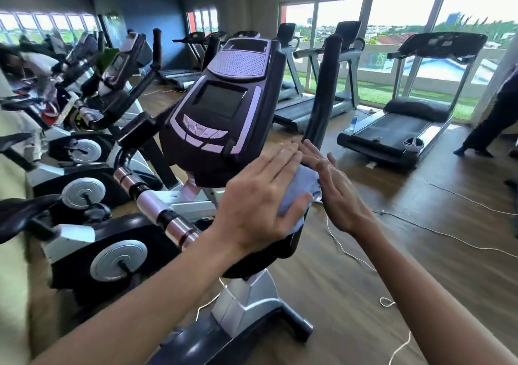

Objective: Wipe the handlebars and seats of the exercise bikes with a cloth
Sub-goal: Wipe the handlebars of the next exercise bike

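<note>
Both hands, the left hand (258,196) and right hand (340,193), are pressing the cloth (298,189) with fingers straight against the handlebar (322,89), so it is risking slipping free.

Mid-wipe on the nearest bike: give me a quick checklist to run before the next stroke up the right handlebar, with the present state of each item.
1. Cloth in hand: ok. The light blue cloth lies under the flat fingers of the left hand.
2. Right hand placed: ok. It is open, beside the cloth, fingertips near the base of the right handlebar.
3. Cloth on the handlebar: cannot tell. The hands hide the contact.
4. Path up the handlebar free: ok. Nothing hangs on its black grip.
5. Console clear of the hands: ok, though close to the left fingers.
6. Left handlebar wiped: cannot tell.
</note>
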{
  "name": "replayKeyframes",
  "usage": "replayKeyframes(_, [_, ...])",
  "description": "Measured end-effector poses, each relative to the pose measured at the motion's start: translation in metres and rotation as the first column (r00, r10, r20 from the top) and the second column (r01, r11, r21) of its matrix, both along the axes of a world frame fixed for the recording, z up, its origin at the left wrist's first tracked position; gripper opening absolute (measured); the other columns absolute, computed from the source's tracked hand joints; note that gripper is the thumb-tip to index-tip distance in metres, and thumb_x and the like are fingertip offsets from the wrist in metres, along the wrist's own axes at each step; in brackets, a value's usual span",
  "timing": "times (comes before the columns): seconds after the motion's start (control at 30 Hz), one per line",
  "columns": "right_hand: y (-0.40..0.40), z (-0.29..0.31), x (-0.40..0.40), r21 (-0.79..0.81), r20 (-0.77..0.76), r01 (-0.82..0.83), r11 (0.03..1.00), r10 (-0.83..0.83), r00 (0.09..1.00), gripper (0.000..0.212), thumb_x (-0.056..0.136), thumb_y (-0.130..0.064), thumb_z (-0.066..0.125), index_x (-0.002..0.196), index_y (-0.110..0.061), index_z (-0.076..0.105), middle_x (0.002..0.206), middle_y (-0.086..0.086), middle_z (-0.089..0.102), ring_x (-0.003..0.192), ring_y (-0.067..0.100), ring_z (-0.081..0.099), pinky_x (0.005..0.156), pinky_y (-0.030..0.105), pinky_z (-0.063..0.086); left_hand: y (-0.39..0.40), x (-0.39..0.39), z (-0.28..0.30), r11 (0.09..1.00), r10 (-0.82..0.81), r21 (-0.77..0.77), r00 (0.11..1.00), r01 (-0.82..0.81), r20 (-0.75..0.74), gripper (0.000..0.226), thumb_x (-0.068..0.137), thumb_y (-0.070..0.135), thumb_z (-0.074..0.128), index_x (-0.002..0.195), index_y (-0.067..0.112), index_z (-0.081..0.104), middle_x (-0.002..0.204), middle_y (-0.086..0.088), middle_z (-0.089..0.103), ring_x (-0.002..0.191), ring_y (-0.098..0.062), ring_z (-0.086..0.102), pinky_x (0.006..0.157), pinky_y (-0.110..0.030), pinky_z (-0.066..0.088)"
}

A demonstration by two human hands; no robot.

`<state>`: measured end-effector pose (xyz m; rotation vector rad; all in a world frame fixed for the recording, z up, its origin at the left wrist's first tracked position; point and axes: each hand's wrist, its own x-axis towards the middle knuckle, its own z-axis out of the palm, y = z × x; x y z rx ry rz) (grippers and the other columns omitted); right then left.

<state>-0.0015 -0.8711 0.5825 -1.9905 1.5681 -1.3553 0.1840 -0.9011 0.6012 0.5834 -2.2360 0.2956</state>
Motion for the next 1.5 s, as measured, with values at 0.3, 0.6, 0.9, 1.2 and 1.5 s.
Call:
replayKeyframes(0.3, [-0.006, -0.004, 0.002, -0.133, -0.028, 0.067, 0.989, -0.071, 0.997, 0.05, 0.105, -0.062, 0.012, 0.141, -0.047, 0.045, 0.162, -0.014, 0.035, 0.152, -0.001, 0.02, 0.126, 0.028, 0.01, 0.007, -0.036, 0.021, 0.887, 0.368, 0.301, 0.93, -0.35, -0.006, 0.062, 0.097, 0.05, 0.031, 0.129, 0.013, 0.069, 0.126, -0.001, 0.071, 0.124, -0.021, 0.06, 0.093, -0.04, 0.052])
replayKeyframes(0.6, [-0.01, 0.008, -0.044, -0.136, -0.5, 0.262, 0.955, -0.294, 0.814, 0.08, 0.094, 0.003, 0.045, 0.161, -0.037, 0.026, 0.171, -0.001, 0.012, 0.158, 0.01, -0.003, 0.128, 0.04, 0.0, 0.033, -0.024, 0.005, 0.879, 0.429, 0.255, 0.902, -0.402, -0.057, 0.057, 0.092, 0.047, 0.044, 0.124, 0.007, 0.07, 0.123, -0.008, 0.071, 0.122, -0.028, 0.061, 0.099, -0.04, 0.049])
replayKeyframes(0.9, [0.002, 0.017, -0.038, -0.008, -0.499, 0.345, 0.938, -0.303, 0.812, 0.091, 0.093, 0.0, 0.042, 0.159, -0.052, 0.007, 0.17, -0.016, -0.002, 0.158, 0.011, -0.006, 0.126, 0.046, -0.007, 0.033, -0.018, -0.002, 0.929, 0.325, 0.251, 0.925, -0.274, -0.195, 0.043, 0.089, 0.041, 0.054, 0.119, 0.018, 0.073, 0.117, 0.006, 0.072, 0.12, -0.017, 0.06, 0.095, -0.032, 0.05])
replayKeyframes(1.2, [0.005, 0.011, -0.02, 0.078, -0.368, 0.291, 0.954, -0.243, 0.897, 0.098, 0.085, 0.005, 0.045, 0.162, -0.043, 0.008, 0.172, -0.01, -0.004, 0.158, 0.015, 0.001, 0.126, 0.049, -0.001, 0.053, -0.017, -0.015, 0.878, 0.452, 0.232, 0.885, -0.42, -0.109, 0.062, 0.088, 0.048, 0.046, 0.135, 0.014, 0.067, 0.136, -0.001, 0.067, 0.134, -0.022, 0.055, 0.11, -0.04, 0.045])
replayKeyframes(1.5, [0.013, 0.026, -0.016, 0.171, -0.442, 0.35, 0.921, -0.246, 0.863, 0.089, 0.092, -0.005, 0.045, 0.162, -0.044, 0.007, 0.171, -0.013, -0.003, 0.158, 0.016, 0.011, 0.125, 0.053, -0.003, 0.055, -0.017, -0.011, 0.908, 0.372, 0.24, 0.924, -0.343, -0.087, 0.047, 0.091, 0.045, 0.056, 0.125, 0.017, 0.07, 0.119, 0.001, 0.071, 0.117, -0.022, 0.06, 0.101, -0.036, 0.046])
